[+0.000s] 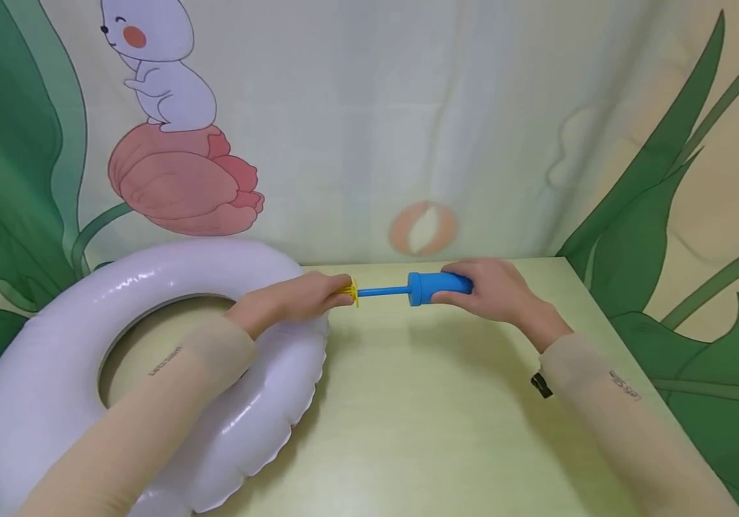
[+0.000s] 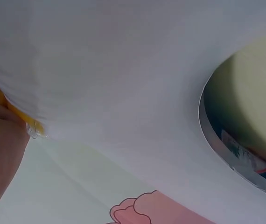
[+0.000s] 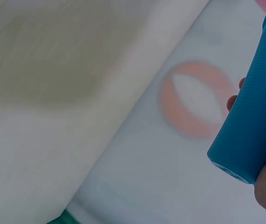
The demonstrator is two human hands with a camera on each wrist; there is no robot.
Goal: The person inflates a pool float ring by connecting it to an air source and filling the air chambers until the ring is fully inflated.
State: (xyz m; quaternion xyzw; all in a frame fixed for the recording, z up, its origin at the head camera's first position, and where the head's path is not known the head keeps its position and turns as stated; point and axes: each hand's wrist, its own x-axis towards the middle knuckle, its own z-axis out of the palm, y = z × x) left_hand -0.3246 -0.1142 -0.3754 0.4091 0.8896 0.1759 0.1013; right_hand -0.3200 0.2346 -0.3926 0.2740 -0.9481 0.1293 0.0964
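A blue hand pump (image 1: 444, 285) is held level above the table, its thin blue rod (image 1: 383, 291) drawn out to the left. The fingers and thumb of my right hand (image 1: 495, 287) wrap round the cylinder, whose ridged side (image 3: 259, 93) shows in the right wrist view. At the rod's far end, my left hand (image 1: 304, 296) grips a yellow end piece (image 1: 355, 291), mostly hidden by the fingers. A white inflated swim ring (image 1: 149, 276) lies below and beside the left forearm, overlapped by that hand in the head view.
The pale table (image 1: 408, 431) extends under the pump and ring. Behind it hangs a printed curtain (image 1: 343, 129) with a white animal, flowers and green leaves. A small black clip (image 1: 541, 385) sits at the right sleeve's cuff.
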